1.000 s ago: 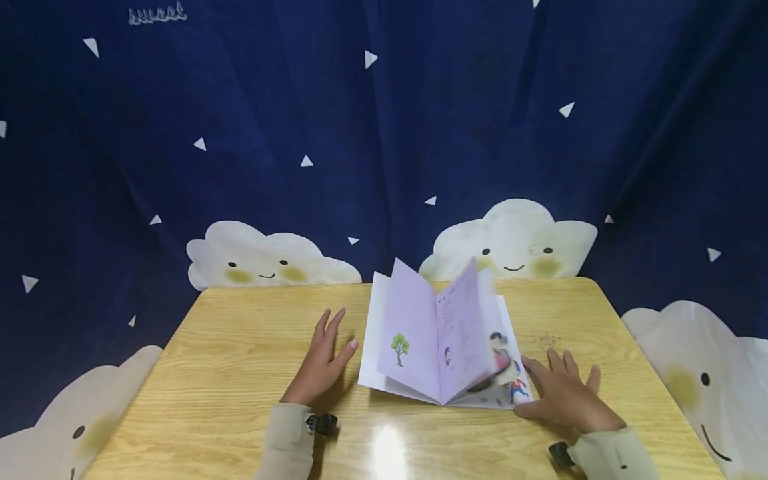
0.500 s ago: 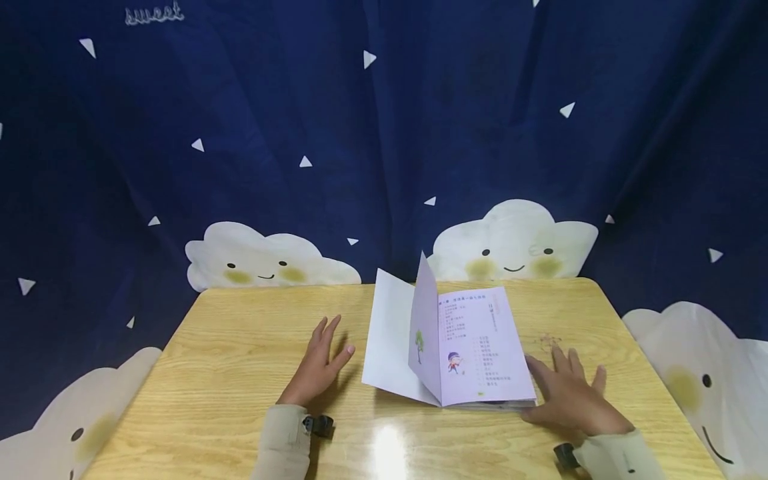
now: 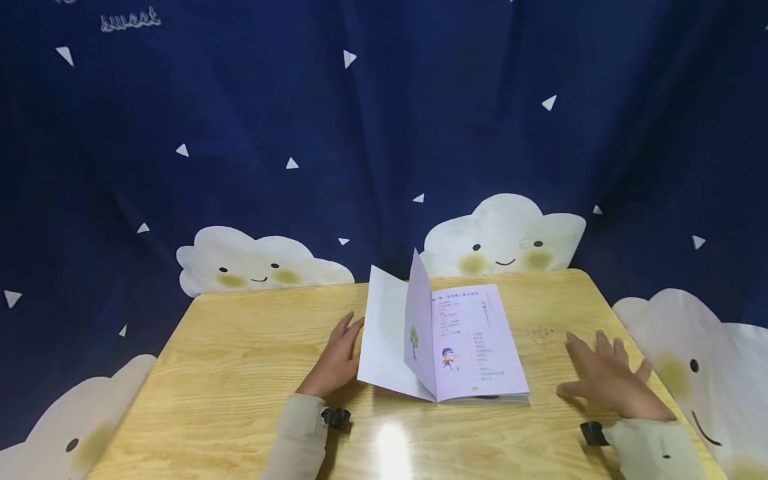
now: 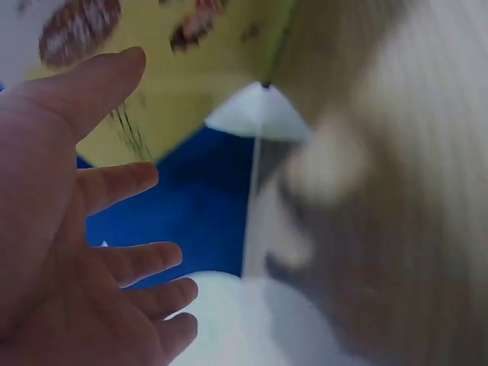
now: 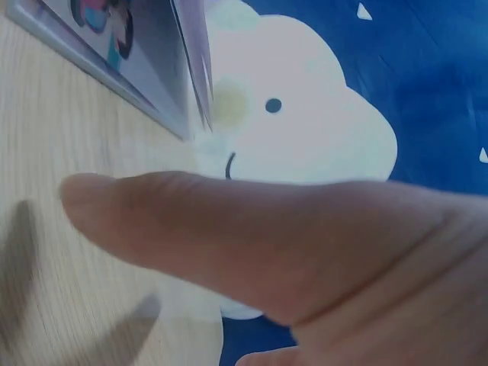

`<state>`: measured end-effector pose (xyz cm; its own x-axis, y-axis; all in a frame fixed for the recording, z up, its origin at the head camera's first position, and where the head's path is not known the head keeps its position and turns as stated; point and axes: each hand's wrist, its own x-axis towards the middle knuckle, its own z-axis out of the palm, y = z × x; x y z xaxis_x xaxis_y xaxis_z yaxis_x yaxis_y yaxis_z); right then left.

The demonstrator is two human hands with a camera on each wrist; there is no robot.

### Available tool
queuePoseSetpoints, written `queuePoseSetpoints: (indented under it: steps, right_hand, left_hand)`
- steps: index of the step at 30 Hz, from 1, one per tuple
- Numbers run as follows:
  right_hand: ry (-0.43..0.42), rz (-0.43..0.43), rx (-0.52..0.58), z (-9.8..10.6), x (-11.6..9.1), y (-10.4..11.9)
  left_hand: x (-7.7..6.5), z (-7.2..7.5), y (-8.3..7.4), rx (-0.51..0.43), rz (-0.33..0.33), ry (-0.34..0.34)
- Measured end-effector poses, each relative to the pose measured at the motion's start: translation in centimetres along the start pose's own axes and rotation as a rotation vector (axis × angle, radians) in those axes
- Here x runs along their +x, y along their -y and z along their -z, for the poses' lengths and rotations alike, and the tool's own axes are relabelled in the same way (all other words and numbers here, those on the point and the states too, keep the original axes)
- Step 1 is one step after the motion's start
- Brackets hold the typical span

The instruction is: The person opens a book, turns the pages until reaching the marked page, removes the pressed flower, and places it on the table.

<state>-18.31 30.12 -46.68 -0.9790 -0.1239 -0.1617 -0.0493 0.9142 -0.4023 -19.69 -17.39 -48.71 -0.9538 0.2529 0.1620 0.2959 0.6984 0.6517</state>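
An open book (image 3: 480, 353) lies on the wooden table, its right-hand page printed with lines of text and a small cartoon child. One leaf with a tree drawing (image 3: 415, 337) stands up near the spine. The white inner side of the front cover (image 3: 384, 333) slants up on the left. My left hand (image 3: 333, 360) is right at that cover's outer edge, fingers extended; the left wrist view shows the yellow picture side of the cover (image 4: 183, 84) behind the thumb. To the right of the book, apart from it, my right hand (image 3: 612, 380) is spread over the table, holding nothing.
The table (image 3: 252, 340) has a faint reddish mark (image 3: 541, 335) between the book and my right hand. Behind it hangs a dark blue curtain (image 3: 288, 100) with white triangles and smiling clouds. Small black devices sit at both wrists.
The fanned pages have settled to the right, leaving the tree leaf standing. My left hand has moved right to the cover's edge, while my right hand has drawn away from the book.
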Motion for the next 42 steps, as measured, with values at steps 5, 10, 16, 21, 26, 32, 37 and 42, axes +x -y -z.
queuePoseSetpoints:
  steps: [5, 10, 16, 21, 26, 32, 37, 42]
  right_hand:
    - [0.005, -0.027, 0.002, 0.3, 0.0, -0.6]
    - [-0.013, -0.013, 0.01, 0.7, -0.3, -0.7]
    - [-0.016, 0.008, 0.011, 0.6, -0.2, -0.3]
    - [0.001, -0.017, 0.009, 0.9, -0.3, -0.1]
    - [0.011, -0.026, 0.009, 0.8, -0.4, 0.0]
    - [0.032, -0.052, 0.01, 0.7, -0.3, 0.2]
    - [0.028, -0.005, 0.048, 0.4, -0.3, 0.4]
    - [0.02, 0.041, 0.045, 0.2, -0.2, 0.5]
  left_hand:
    - [0.9, -0.6, -2.6, 0.027, -0.062, 0.02]
    - [1.6, -2.3, -5.4, 0.075, -0.119, 0.066]
    - [1.5, -4.9, -7.6, 0.066, -0.121, 0.196]
    - [1.5, -6.7, -8.7, 0.131, -0.172, 0.272]
    - [1.6, -8.2, -9.0, 0.243, -0.24, 0.292]
    - [1.6, -9.5, -9.0, 0.325, -0.304, 0.312]
    - [1.8, -10.0, -9.2, 0.409, -0.345, 0.293]
    - [2.1, -10.4, -9.4, 0.489, -0.343, 0.299]
